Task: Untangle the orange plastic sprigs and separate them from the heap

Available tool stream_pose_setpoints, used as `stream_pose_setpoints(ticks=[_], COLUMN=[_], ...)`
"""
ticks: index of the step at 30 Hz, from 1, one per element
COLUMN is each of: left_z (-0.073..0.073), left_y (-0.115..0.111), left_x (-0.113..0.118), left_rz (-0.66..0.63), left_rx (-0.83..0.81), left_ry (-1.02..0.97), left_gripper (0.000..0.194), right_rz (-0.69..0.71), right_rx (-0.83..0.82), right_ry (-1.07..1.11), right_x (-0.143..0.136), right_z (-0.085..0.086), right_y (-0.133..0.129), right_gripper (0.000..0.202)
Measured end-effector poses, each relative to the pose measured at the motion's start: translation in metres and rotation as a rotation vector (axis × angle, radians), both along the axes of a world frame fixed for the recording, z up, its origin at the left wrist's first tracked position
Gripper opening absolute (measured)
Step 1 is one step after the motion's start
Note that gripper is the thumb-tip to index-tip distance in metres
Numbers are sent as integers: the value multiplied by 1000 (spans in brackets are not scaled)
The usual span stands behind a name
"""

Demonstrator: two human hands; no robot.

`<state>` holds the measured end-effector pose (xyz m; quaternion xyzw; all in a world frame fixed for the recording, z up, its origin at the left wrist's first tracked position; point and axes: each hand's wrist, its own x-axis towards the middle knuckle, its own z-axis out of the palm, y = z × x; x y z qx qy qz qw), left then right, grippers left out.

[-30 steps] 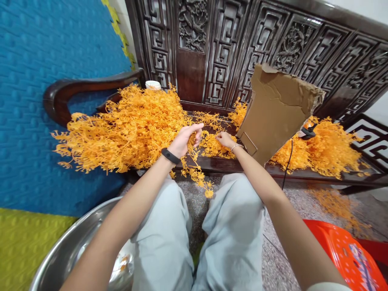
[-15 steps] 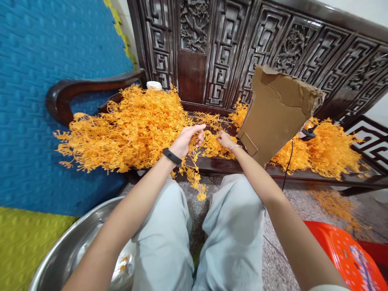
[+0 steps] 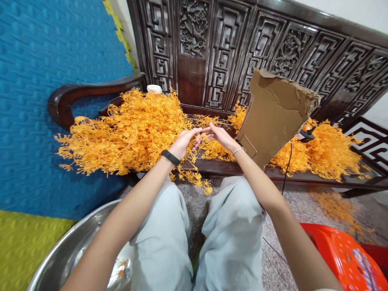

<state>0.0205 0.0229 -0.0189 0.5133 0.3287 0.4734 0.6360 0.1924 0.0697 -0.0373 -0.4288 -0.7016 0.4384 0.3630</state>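
Note:
My left hand, with a black band on its wrist, is closed around the stem of an orange plastic sprig that hangs over the bench's front edge. My right hand, wearing a thin bracelet, meets it fingertip to fingertip; its fingers are bent together, and whatever they hold is too small to make out. To the left lies a large heap of orange sprigs. Smaller orange pieces lie on the bench beneath my right hand.
A cardboard sheet leans on the dark wooden bench, before more orange sprigs and a black cable. A white round container stands behind the heap. Below are a metal basin and a red stool.
My right hand has moved left and up to meet my left hand. The hanging sprig has swung slightly right and up. My left hand has barely moved.

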Motion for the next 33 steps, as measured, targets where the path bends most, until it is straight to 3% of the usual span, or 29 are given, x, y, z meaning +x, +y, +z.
stream_pose_setpoints(ticks=[4, 7, 12, 18, 25, 33], left_z=[-3, -3, 1, 5, 13, 20], left_y=[3, 3, -2, -4, -5, -13], left_x=[1, 0, -2, 0, 0, 6], left_rz=[82, 76, 15, -154, -219, -202], left_rx=[-35, -31, -11, -93, -188, -130], left_ry=[-10, -8, -3, -44, -272, -370], left_gripper=[21, 25, 35, 41, 49, 58], right_rz=[136, 150, 177, 144, 236, 315], right_rx=[130, 215, 243, 243, 71, -81], right_ry=[76, 37, 46, -15, 201, 463], right_x=[-14, -16, -12, -7, -9, -20], right_z=[19, 25, 23, 29, 38, 36], right_y=[-25, -35, -35, -37, -46, -49], right_gripper=[41, 33, 26, 26, 36, 39])
